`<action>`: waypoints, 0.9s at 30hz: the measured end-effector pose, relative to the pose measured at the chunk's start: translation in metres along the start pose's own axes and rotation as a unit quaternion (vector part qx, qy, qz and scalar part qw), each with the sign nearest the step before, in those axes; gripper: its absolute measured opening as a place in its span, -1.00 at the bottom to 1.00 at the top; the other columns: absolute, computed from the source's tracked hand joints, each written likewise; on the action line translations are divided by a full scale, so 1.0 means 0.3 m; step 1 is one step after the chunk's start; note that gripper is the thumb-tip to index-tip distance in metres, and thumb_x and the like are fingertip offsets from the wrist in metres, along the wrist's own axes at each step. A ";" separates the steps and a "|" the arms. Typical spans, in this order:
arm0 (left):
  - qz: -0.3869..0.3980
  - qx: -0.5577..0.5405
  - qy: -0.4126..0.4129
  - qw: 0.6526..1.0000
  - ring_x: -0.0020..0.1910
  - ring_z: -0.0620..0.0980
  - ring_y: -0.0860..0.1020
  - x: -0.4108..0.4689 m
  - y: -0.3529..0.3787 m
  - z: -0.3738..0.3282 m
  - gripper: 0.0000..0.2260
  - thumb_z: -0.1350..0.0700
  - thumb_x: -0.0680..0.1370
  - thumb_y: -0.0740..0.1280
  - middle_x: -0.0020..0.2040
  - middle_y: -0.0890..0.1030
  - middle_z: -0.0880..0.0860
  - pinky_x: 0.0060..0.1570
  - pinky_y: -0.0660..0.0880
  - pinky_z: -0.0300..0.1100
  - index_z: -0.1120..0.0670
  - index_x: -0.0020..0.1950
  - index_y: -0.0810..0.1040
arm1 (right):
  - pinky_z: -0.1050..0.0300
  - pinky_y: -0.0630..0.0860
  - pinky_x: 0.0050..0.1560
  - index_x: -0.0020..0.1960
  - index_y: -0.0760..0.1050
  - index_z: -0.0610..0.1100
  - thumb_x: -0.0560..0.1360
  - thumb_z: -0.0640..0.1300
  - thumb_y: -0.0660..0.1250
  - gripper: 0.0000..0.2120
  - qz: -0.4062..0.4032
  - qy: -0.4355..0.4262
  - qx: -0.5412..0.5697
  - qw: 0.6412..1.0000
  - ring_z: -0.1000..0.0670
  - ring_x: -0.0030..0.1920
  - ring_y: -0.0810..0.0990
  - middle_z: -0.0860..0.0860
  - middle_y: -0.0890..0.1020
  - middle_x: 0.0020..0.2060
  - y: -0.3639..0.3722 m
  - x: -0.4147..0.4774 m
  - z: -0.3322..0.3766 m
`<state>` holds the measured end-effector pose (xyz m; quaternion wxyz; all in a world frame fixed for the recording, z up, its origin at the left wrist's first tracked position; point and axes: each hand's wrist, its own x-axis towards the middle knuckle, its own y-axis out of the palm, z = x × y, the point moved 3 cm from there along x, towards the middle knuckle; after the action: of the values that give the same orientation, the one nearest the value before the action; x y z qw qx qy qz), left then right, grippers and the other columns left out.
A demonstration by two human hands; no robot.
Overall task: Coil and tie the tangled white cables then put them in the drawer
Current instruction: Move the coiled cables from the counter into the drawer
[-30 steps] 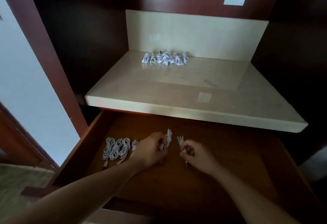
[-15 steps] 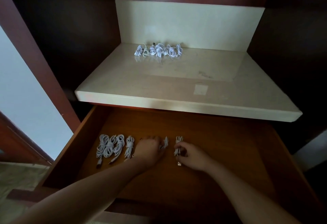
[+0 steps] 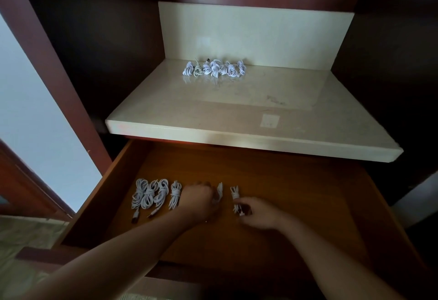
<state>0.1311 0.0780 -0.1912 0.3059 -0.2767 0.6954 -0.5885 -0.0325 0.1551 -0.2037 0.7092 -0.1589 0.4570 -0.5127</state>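
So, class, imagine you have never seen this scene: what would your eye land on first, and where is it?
In the open drawer, the left hand grips a coiled cable while the right hand pinches a second coil. Beside the left hand, four tied coils lie in a row. Above, a cluster of cables sits at the back of the pale stone shelf.

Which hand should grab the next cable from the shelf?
Probably the left hand: it lies almost straight below the pile of white coiled cables on the cream stone shelf; the right hand sits further right. Both grip tied white bundles: left bundle, right bundle.
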 end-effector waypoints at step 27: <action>-0.229 -0.136 0.028 0.964 -0.14 -0.16 0.56 -0.010 -0.387 0.062 -0.84 -0.03 0.57 0.27 -0.09 0.63 -0.16 -0.19 0.50 -0.22 -0.07 0.02 0.63 | 0.34 0.29 -0.30 0.15 0.60 0.07 0.58 -0.06 0.30 -0.81 -0.313 -0.142 -0.056 0.937 0.21 -0.33 0.46 0.28 0.47 -0.29 -0.353 -0.201 0.320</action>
<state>0.1500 0.0503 -0.0785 0.1035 -0.4510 0.6953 -0.5500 -0.0198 0.1394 -0.0499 0.5602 -0.4045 0.3065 -0.6547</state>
